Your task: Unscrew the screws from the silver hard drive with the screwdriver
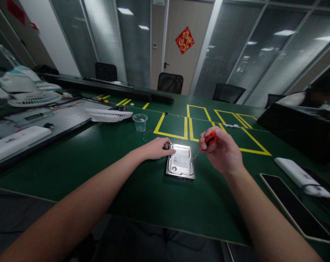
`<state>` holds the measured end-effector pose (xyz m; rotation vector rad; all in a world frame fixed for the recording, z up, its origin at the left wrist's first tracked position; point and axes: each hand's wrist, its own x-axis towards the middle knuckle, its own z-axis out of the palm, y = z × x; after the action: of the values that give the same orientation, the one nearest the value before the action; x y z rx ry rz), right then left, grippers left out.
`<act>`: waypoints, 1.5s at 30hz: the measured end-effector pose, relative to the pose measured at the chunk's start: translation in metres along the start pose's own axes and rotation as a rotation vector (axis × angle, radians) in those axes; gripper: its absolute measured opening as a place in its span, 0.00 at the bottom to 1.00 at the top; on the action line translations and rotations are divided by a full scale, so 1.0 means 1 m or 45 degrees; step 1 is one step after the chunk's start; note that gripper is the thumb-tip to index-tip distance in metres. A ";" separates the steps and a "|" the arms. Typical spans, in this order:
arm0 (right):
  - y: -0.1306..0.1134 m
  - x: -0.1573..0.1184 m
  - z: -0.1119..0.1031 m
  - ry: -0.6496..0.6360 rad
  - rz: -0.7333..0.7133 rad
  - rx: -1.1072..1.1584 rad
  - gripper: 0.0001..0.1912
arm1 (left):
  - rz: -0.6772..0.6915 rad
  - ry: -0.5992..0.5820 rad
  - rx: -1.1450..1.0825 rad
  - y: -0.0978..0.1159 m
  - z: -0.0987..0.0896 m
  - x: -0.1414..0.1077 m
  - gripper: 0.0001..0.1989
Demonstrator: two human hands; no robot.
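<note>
A silver hard drive [183, 163] with a white label lies flat on the green table in front of me. My left hand [158, 148] grips its left upper corner, thumb on the cover and fingers curled at the edge. In my right hand [222, 151] is a screwdriver [211, 139] with an orange and black handle. The thin shaft slants down to the left, and its tip meets the drive's right edge. Whether the tip sits in a screw is too small to tell. Beyond the left hand stands a clear plastic cup [140, 123]; a few tiny specks lie near it.
Yellow tape outlines [170, 136] mark the table beyond the drive. At right lie a phone-like dark slab [293, 203] and a white device [301, 176]. White fan parts [107, 114] and a large panel [44, 116] occupy the left. Another person sits far right behind a black box [293, 127].
</note>
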<state>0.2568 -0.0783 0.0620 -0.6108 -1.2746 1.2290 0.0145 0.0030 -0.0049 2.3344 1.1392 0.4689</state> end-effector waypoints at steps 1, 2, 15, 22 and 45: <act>0.000 0.000 0.000 0.005 -0.004 0.008 0.10 | -0.001 0.000 -0.001 0.000 0.000 0.000 0.31; 0.000 0.000 0.001 0.011 -0.007 0.016 0.09 | -0.002 -0.001 -0.002 0.000 0.000 0.000 0.31; -0.002 0.001 -0.001 0.014 -0.049 0.028 0.10 | -0.028 -0.024 -0.005 0.002 -0.003 -0.002 0.31; -0.004 0.001 -0.002 0.016 -0.041 0.015 0.16 | -0.026 -0.017 0.020 0.004 -0.002 -0.002 0.30; -0.001 0.001 -0.002 0.014 -0.017 0.091 0.06 | -0.032 -0.025 0.011 0.004 -0.003 -0.002 0.31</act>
<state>0.2587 -0.0767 0.0625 -0.5562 -1.2185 1.2532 0.0140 0.0002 -0.0006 2.3244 1.1625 0.4316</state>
